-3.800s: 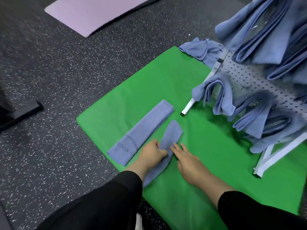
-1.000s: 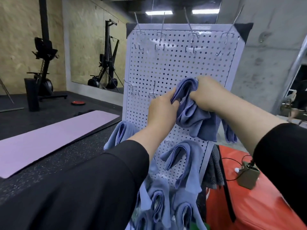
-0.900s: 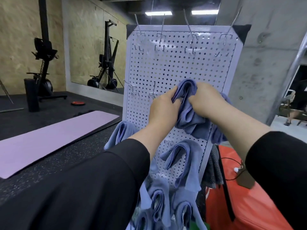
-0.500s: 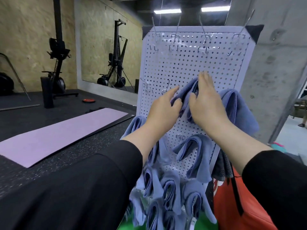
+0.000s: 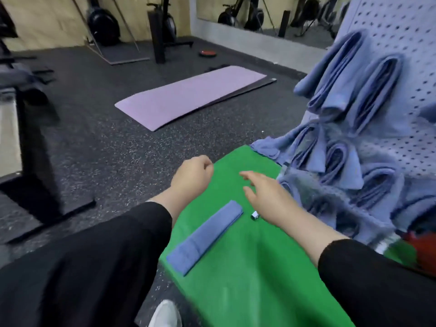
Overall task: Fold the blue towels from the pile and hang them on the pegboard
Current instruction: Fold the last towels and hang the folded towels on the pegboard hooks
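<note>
A blue towel (image 5: pixel 206 236), folded into a long strip, lies on the green mat (image 5: pixel 247 279). My left hand (image 5: pixel 192 177) hovers over the mat's left edge with curled fingers and holds nothing. Above the mat, to the right of the strip, my right hand (image 5: pixel 264 197) is empty with its fingers stretched forward. The white pegboard (image 5: pixel 405 55) stands at the right with several folded blue towels (image 5: pixel 335 76) hanging on it. A loose pile of blue towels (image 5: pixel 266 147) lies at the mat's far corner by the board's foot.
A purple yoga mat (image 5: pixel 188 95) lies on the speckled black floor beyond the green mat. Exercise machines (image 5: pixel 162 24) stand along the back wall. A black stand base (image 5: pixel 35 161) is at the left. My white shoe (image 5: pixel 165 315) shows at the bottom.
Both hands have let go of the towel, which now hangs on the pegboard, and dropped toward the green mat. My view has swung down and left to the folded strip.
</note>
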The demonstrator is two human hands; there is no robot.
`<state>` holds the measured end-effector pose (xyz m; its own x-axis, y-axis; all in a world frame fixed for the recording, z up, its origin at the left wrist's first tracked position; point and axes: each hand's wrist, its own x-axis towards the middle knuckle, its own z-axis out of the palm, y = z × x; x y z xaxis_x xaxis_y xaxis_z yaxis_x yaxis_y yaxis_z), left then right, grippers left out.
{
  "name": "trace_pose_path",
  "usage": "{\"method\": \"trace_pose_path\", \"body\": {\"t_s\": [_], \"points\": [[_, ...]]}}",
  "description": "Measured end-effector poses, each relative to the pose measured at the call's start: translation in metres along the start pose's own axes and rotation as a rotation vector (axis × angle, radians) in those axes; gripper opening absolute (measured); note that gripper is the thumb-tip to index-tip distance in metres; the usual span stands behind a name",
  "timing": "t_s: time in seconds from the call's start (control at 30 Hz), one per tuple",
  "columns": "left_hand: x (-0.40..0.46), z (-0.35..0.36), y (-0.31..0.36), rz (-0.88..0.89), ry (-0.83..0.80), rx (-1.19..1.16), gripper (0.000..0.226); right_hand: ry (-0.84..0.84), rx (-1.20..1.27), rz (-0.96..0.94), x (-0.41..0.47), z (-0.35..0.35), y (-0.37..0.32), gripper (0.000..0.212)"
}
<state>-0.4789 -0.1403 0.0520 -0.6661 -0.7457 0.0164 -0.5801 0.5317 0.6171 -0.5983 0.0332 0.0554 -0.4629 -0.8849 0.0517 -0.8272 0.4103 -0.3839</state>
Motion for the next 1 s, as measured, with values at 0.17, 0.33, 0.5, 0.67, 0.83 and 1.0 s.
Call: {"method": "trace_pose_path", "body": {"t_s": [0.17,0.33,0.5,0.67,0.83,1.0], "points": [[0.015,0.062,-0.118,-0.128,-0.411,0.225,0.032,-0.328,-0.012,0.038,0.029,0.133,0.022,0.05],[0.037,0.126,-0.188,-0.147,-0.654,0.288,0.044,-0.502,-0.094,0.017,0.046,0.239,0.056,0.053],[0.05,0.19,-0.214,-0.229,-0.571,0.163,0.051,-0.616,-0.242,0.037,0.053,0.29,0.079,0.071],[0.047,0.228,-0.214,-0.269,-0.594,0.151,0.044,-0.626,-0.253,0.049,0.047,0.302,0.094,0.077],[0.046,0.232,-0.2,-0.279,-0.535,0.137,0.03,-0.585,-0.181,0.045,0.048,0.298,0.096,0.076],[0.048,0.207,-0.163,-0.392,-0.562,-0.396,0.014,-0.401,-0.147,0.053,0.04,0.27,0.104,0.102]]}}
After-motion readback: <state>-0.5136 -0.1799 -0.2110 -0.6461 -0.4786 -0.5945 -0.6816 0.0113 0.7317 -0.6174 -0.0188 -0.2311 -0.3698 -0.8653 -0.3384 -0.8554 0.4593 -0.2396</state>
